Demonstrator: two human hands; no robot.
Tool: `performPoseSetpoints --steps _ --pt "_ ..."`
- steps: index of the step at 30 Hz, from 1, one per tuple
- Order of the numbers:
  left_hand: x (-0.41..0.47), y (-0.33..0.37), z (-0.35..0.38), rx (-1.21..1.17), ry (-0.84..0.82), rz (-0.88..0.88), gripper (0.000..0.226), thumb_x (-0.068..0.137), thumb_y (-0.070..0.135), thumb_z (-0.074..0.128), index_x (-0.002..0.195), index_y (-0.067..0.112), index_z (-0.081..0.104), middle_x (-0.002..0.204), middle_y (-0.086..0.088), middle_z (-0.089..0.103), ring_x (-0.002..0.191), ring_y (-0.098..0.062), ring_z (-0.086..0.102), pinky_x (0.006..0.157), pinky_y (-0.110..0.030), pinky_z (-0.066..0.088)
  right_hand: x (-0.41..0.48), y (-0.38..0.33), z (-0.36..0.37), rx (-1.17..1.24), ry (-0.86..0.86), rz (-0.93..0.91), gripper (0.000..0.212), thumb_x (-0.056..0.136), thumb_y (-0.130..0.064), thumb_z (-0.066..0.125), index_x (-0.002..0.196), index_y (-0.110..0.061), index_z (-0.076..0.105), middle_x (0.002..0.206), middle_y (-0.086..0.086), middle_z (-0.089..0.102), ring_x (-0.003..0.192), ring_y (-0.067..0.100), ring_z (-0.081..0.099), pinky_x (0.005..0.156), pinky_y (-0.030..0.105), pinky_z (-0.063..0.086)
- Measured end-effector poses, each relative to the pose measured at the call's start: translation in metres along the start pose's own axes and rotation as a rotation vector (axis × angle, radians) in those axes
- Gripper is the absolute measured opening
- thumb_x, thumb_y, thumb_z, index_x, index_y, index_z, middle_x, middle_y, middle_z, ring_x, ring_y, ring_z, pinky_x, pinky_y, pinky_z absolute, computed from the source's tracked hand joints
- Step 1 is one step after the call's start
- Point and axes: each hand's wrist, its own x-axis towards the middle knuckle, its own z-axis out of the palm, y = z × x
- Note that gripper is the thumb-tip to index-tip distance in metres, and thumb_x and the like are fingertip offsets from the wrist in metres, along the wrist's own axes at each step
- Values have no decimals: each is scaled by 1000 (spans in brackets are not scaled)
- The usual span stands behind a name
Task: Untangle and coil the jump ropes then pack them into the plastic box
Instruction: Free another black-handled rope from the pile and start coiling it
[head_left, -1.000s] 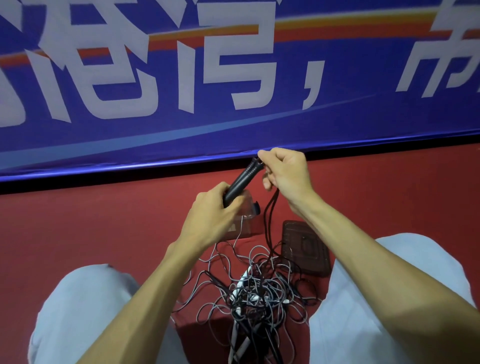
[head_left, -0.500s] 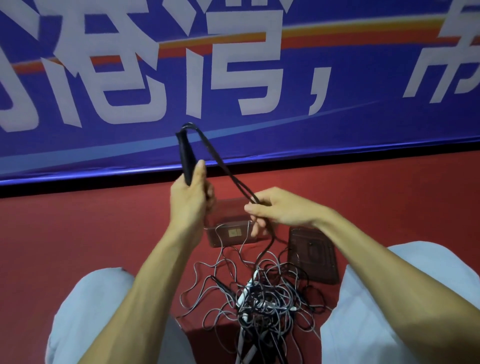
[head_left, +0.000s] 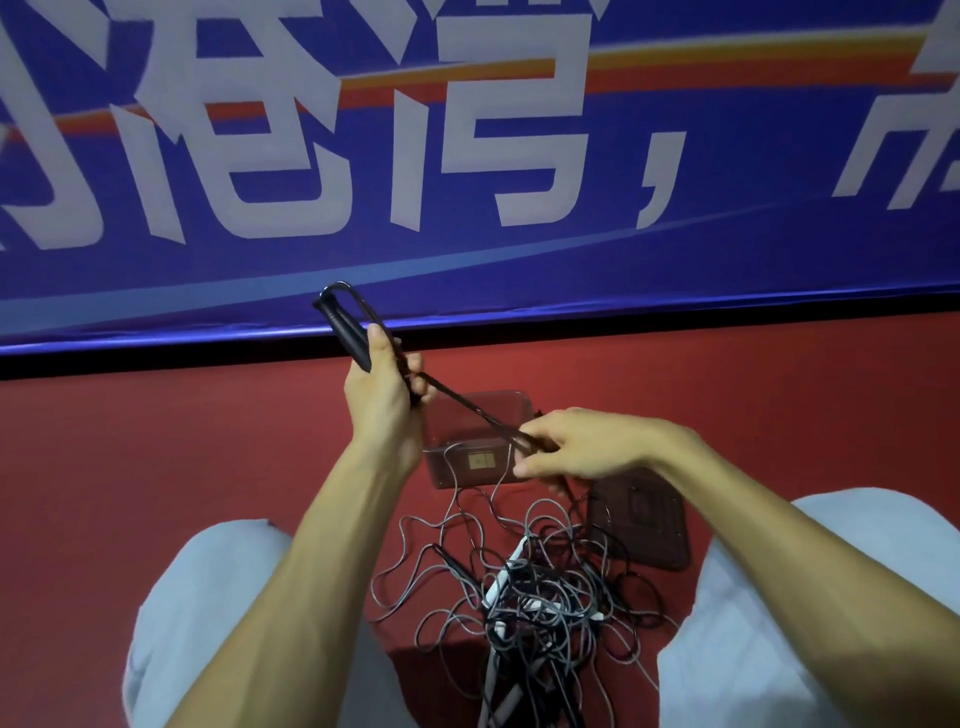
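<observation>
Gripping a black handle, left hand fisted, right hand pinching doubled cord above plastic box

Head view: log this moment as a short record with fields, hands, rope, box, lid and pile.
left hand: raised, gripping black handle
right hand: pinching black rope lower down
rope: taut between the hands
plastic box: clear, open, on red floor, no coil inside
lid: flat, right of the box
tangled pile: grey and black ropes between the knees
</observation>
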Motion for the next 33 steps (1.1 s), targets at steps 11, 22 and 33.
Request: performPoseSetpoints --steps 11,22,33 --pt "11 -34 -17 1465 -228 300 49 95 62 36 110 19 54 88 -9 65 80 -35 62 65 -39 44 -13 3 -15 151 346 -179 16 99 -16 50 86 -17 61 62 -1 56 47 17 56 53 36 56" --pt "-31 -19 4 1572 -637 333 63 95 63 12 54 21 36 51 0 41 58 -28 45 63 -38 37 -7 16 -26 135 894 -12 22 70 -40 82 69 -19 76 60 -6 68 62 10 64 63 25 48" --pt "-36 -18 6 1071 -679 436 34 104 24 32 80 17 56 61 6 44 51 -9 36 50 -29 30 -2 16 -23 752 749 23 11 78 -2 73 73 -12 70 60 0 57 57 11 40 51 23 27"
